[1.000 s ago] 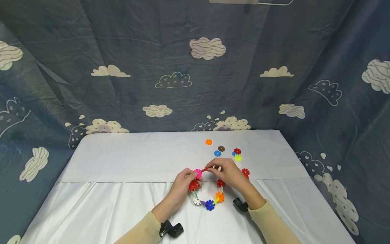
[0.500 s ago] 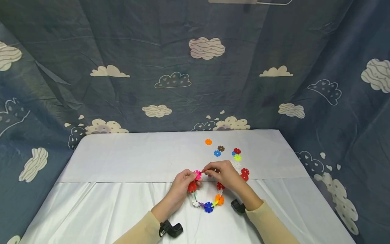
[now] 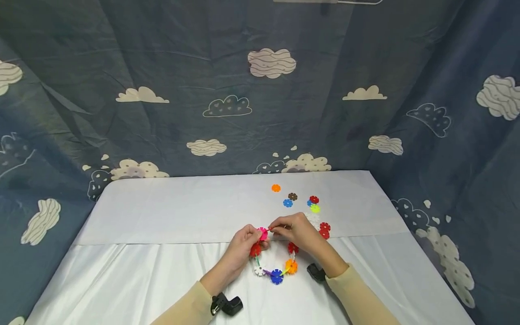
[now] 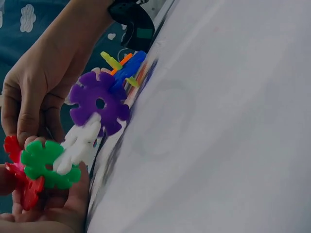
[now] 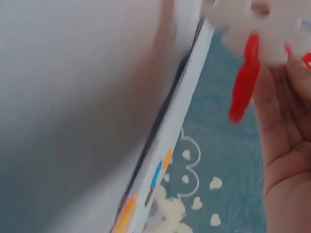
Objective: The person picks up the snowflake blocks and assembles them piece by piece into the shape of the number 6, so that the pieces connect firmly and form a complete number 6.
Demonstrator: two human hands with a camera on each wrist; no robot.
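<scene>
My left hand [image 3: 240,253] grips the pink flower-shaped interlocking disc [image 3: 263,233] at one end of a curved chain. Below it, a red disc [image 3: 255,249] sits by the same fingers. My right hand [image 3: 298,232] pinches a small red disc [image 3: 271,229], seen edge-on, at the pink one's rim. From the left hand the chain curves down through a green disc [image 4: 36,162], a white disc [image 3: 260,271], a purple disc [image 4: 90,99] and a blue disc [image 3: 276,276]. It then rises past an orange disc [image 3: 291,266] to another red disc [image 3: 293,248] under the right hand.
Loose discs lie on the white-covered table [image 3: 162,207] beyond the right hand: an orange piece [image 3: 276,188], a brown piece [image 3: 292,196], a blue piece [image 3: 287,203], a yellow-green piece [image 3: 315,208] and several red and white ones. A dark cloud-patterned curtain [image 3: 170,126] surrounds the table.
My right hand has moved slightly left and down, bringing the red disc to the pink disc's edge. The left hand stays nearly still, and the chain's lower part has shifted slightly.
</scene>
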